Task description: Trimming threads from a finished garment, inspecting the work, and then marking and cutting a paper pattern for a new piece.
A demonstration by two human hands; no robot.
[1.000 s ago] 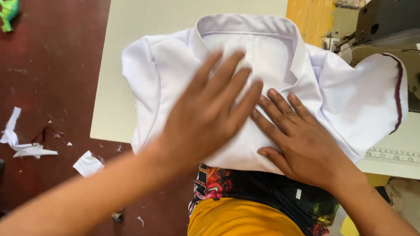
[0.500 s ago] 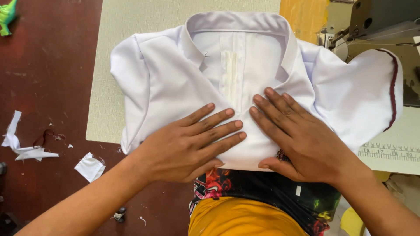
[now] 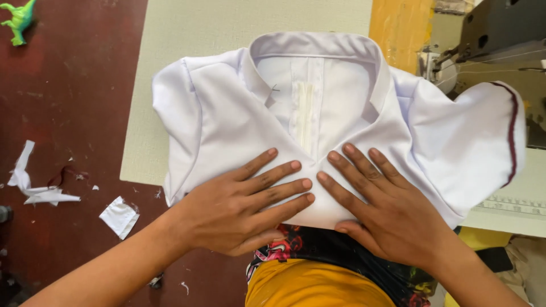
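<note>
Hands are both pressing flat on a white shirt (image 3: 227, 125) lying on the pale bench (image 3: 187, 34); left hand (image 3: 239, 210) is sitting at 7 o'clock of the collar, right hand (image 3: 387, 210) at 5 o'clock; fingers (image 3: 278, 170) are lying loosely spread, gripping nothing; fabric scraps (image 3: 119, 216) are littering the red floor (image 3: 68, 102) at 9 o'clock, a green toy dinosaur (image 3: 20, 20) up at 10.

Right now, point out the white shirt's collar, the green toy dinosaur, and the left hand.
white shirt's collar (image 3: 315, 41): head view, on the back band of the collar.
green toy dinosaur (image 3: 19, 19): head view, on its body.
left hand (image 3: 239, 207): head view, on the back of the hand.
</note>
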